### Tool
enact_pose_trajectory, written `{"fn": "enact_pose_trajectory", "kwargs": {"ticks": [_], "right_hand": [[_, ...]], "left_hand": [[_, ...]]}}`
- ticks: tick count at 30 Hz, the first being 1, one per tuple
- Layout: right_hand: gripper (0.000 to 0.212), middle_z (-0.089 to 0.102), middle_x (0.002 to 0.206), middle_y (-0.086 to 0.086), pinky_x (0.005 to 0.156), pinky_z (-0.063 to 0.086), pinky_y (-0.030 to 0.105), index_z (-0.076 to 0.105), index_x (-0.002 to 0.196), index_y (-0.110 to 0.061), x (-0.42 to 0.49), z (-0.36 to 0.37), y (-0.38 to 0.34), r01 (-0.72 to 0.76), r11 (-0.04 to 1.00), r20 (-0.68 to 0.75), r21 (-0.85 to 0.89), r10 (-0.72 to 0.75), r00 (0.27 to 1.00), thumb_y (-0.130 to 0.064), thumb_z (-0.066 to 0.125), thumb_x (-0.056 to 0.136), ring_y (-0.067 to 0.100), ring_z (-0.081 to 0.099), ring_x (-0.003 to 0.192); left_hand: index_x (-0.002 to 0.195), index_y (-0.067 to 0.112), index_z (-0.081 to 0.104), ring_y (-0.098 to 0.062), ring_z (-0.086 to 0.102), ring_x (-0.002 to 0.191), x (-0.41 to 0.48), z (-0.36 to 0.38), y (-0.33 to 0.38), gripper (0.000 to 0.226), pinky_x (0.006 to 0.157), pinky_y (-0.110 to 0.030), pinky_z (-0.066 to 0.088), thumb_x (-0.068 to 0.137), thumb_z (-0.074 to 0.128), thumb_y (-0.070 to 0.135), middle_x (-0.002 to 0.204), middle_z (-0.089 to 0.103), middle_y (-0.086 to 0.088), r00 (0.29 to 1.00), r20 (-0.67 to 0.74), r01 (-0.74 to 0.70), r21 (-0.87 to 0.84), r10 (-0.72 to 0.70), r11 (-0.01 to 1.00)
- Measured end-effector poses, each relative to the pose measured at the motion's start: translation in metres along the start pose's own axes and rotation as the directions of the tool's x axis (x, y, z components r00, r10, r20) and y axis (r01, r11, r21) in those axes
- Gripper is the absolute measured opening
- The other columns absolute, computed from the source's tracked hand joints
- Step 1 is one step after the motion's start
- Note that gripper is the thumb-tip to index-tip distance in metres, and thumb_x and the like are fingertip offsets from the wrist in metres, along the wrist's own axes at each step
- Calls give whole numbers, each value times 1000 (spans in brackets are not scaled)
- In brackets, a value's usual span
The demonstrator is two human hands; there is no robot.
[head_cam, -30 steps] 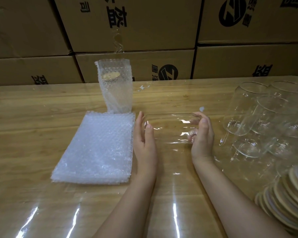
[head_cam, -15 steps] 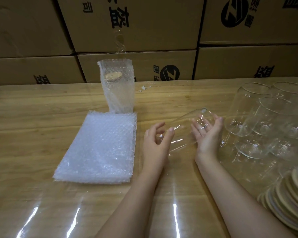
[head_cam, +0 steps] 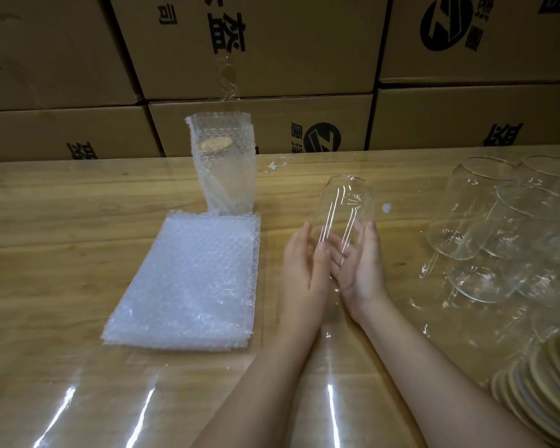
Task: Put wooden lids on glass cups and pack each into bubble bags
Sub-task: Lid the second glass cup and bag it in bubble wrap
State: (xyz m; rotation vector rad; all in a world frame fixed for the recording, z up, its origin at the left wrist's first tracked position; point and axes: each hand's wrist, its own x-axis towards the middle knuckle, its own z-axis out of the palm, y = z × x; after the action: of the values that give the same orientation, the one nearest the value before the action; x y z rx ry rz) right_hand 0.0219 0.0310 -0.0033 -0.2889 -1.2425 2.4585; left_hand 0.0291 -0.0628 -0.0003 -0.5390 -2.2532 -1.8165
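- The glass cup point(head_cam: 346, 211) is held above the middle of the wooden table point(head_cam: 78, 221), lidless, its mouth tilted away.
- The right hand point(head_cam: 362, 273) cradles its base, fingers curled underneath.
- The left hand point(head_cam: 301, 266) presses flat against its side, fingers straight.
- A stack of bubble bags point(head_cam: 191, 279) lies to the left.
- Wooden lids point(head_cam: 537, 392) lie at the right.

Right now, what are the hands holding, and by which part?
A glass cup, by its near end: left hand flat against its side, right hand curled under it.
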Motion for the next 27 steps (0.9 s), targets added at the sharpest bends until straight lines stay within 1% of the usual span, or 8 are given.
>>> {"fn": "enact_pose_trajectory", "kwargs": {"ticks": [3,6,9,13,16,19,22,27], "right_hand": [[47,75,92,0,62,56,23,40,134,-33,2,-2,0,-47,998,40,-30,48,998,-59,28,96,15,72,84],[48,73,106,3,77,55,27,53,127,-30,1,-3,2,-81,993,94,-92,89,992,-57,28,96,15,69,98],[40,71,108,-4,84,51,24,67,108,-33,-6,3,1,-3,979,138,-204,32,990,-49,31,100,12,64,106],[32,64,105,-35,73,42,1,49,129,-34,-14,12,1,206,901,179,-382,-147,973,-17,42,102,-18,59,95],[44,47,136,-28,91,37,3,35,142,-38,-18,10,4,289,870,260,-399,-194,946,-24,42,101,-17,44,120],[38,45,135,-35,103,38,16,33,134,-47,-21,11,4,350,836,304,-422,-233,924,-31,37,100,-7,41,130],[36,43,144,-18,109,39,41,39,130,-49,-21,12,5,359,831,323,-425,-232,918,-36,40,97,15,50,128],[33,47,143,-10,95,48,22,44,127,-46,-18,11,4,236,921,291,-311,-144,946,-34,39,97,5,55,122]], "left_hand": [[147,12,35,9,25,137,-1,0,5,55,111,-10,19,96,32,33,148,30,12,988,15,-152,124,152,981],[143,13,43,-17,23,146,4,-6,13,52,120,-31,15,94,31,26,155,26,7,921,123,-389,287,369,875],[135,13,55,-13,21,141,9,-8,21,46,119,-51,14,96,35,28,155,32,0,835,253,-548,462,488,698],[146,29,38,-20,5,148,14,-6,26,55,121,-44,8,96,21,46,162,3,12,949,143,-315,517,282,796],[150,37,22,-10,8,147,15,-10,23,58,117,-35,20,95,26,53,162,-4,8,975,1,-209,350,223,913],[149,44,15,-4,27,141,16,-17,17,64,104,-24,34,91,38,58,157,12,15,994,-67,-76,61,80,995],[147,43,17,6,45,124,22,-23,8,75,86,-10,38,84,55,56,147,37,14,990,-90,96,-156,-111,983],[146,48,15,20,57,89,19,-18,9,94,73,-6,47,69,68,59,124,49,17,988,-83,120,-104,-129,987]]}}
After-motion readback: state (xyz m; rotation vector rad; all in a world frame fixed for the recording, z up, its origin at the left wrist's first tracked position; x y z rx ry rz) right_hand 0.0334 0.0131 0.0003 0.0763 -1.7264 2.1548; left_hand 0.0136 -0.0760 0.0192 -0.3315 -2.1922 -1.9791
